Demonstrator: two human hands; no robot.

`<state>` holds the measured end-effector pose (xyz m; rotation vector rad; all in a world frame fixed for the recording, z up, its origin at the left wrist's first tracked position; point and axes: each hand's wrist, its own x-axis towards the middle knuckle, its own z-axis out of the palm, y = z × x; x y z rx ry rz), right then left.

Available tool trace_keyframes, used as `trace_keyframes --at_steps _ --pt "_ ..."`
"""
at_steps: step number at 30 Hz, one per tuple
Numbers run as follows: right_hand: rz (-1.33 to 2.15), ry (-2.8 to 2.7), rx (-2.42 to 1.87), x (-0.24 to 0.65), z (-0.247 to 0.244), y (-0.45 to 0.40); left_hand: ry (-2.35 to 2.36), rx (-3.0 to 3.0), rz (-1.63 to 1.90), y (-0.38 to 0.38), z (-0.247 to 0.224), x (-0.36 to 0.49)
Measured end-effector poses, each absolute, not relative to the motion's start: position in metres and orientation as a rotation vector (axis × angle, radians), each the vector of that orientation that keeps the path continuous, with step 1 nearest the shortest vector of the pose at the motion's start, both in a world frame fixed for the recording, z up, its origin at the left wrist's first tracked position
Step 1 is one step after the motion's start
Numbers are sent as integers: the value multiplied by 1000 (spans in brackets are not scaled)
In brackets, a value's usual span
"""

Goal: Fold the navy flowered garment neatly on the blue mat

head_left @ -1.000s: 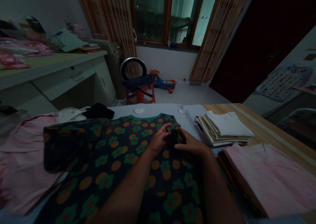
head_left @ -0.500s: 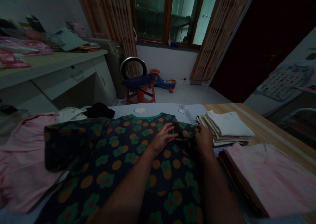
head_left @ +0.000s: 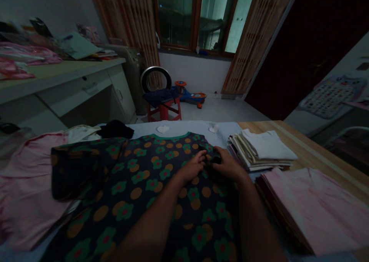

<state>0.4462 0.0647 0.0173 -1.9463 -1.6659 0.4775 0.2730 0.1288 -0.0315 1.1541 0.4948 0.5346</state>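
A dark dress (head_left: 157, 164) with green flowers, orange dots and a green neckline lies spread out before me, its lower end outside the view. Its left sleeve (head_left: 83, 169) is folded inward. At the right shoulder the cloth is bunched up between my hands. My left hand (head_left: 196, 166) has its fingers curled on this bunched sleeve cloth, fingertips partly hidden. Close by on the right, my right hand (head_left: 227, 164) grips the same sleeve with thumb and fingers.
Folded clothes with a white one (head_left: 269, 144) on top and a pile topped by pink cloth (head_left: 319, 204) lie to the right on the wooden table (head_left: 325, 156). Pink clothing (head_left: 34, 192) and a black cloth (head_left: 117, 130) lie left. Beyond stands a red stool (head_left: 164, 112).
My right hand has moved left, bringing the sleeve cloth closer to my left hand. The fingers of my left hand have gone from spread to curled.
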Motion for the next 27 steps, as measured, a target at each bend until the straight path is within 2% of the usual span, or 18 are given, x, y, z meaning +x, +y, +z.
trace_keyframes --at_steps 3,7,11,15,19,24,27 --pt "486 -1736 -1891 437 20 63 388 1062 550 128 -30 273" --pt "268 -1585 -2025 435 19 70 356 1072 555 129 -23 271" --pt "32 -1288 -2063 447 19 74 523 1174 636 135 -25 270" --pt "-25 -1098 -1996 458 20 72 705 1247 768 142 -31 271" --pt "-118 -1040 -1981 452 25 71 738 1325 823 140 -29 270" --pt "-417 -1077 -1985 431 38 68 732 1614 803 132 -23 267" --pt "-288 -1224 -1911 421 36 71 791 1791 807 131 -23 266"
